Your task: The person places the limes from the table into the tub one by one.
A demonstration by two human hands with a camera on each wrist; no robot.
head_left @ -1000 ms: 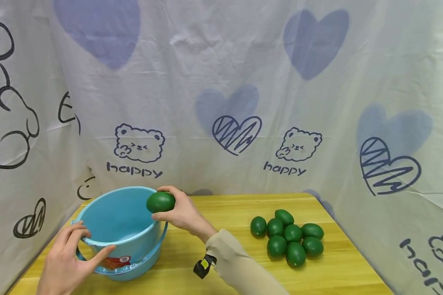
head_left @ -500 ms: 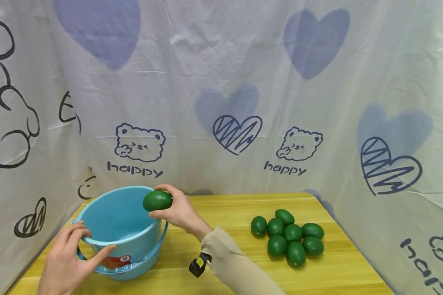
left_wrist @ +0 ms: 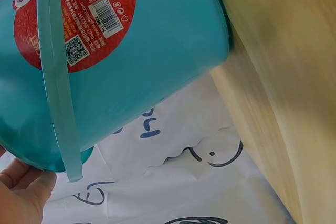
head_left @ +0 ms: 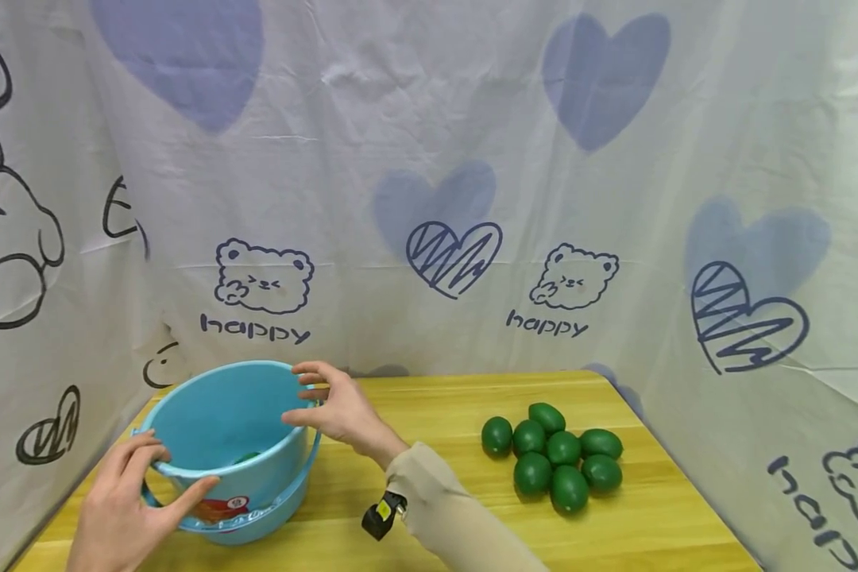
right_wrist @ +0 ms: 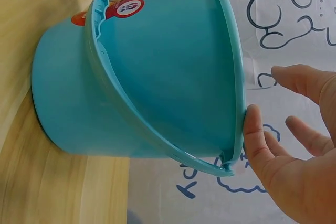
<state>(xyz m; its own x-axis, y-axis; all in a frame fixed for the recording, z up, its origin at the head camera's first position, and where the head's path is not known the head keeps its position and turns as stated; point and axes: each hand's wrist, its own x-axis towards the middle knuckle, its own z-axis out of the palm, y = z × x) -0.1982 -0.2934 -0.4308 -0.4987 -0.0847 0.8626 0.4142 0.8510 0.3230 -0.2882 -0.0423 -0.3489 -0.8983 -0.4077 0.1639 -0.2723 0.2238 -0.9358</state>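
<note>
A light blue plastic bucket (head_left: 279,469) stands on the left of the table. My left hand (head_left: 125,500) holds its near-left rim, fingers over the edge and thumb along the outside; the left wrist view shows the fingertips (left_wrist: 39,179) at the rim. My right hand (head_left: 346,413) is spread at the right rim with nothing in it. In the right wrist view, one fingertip (right_wrist: 252,116) appears to touch the rim while the others stand apart. Down inside the bucket a bit of a dark green oval fruit (head_left: 246,457) shows; the near wall hides the rest.
Several dark green oval fruits (head_left: 550,457), avocado-like, lie clustered on the right of the wooden table (head_left: 415,413). The bucket's handle (right_wrist: 126,98) hangs down along its outside. A printed white cloth (head_left: 372,119) closes off the back and sides.
My right hand has let go of the dark green fruit it held over the rim, and its fingers have spread. A fruit now shows inside the bucket. The left hand stays on the rim.
</note>
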